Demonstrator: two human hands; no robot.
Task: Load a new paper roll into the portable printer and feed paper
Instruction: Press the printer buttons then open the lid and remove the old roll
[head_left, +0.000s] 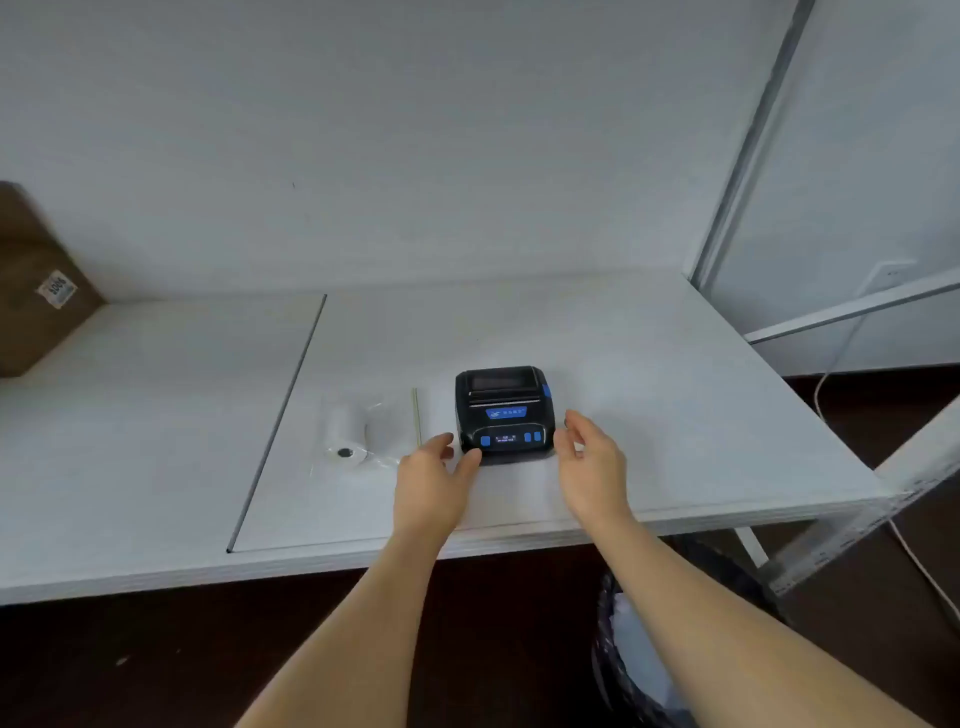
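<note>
We see the printer (503, 414) in the middle of the frame, on the white table (675, 395), with its lid shut. Our left hand (428, 480) and right hand (589, 460) sit on each side of it, both loose and holding nothing; the left thumb seems to touch its front corner. The new roll (347, 435) lies just left of the printer, wrapped in clear plastic. If we grab too fast, the printer could slide. The roll is pale and hard to see. A box (36, 291) at far left is cut off.
</note>
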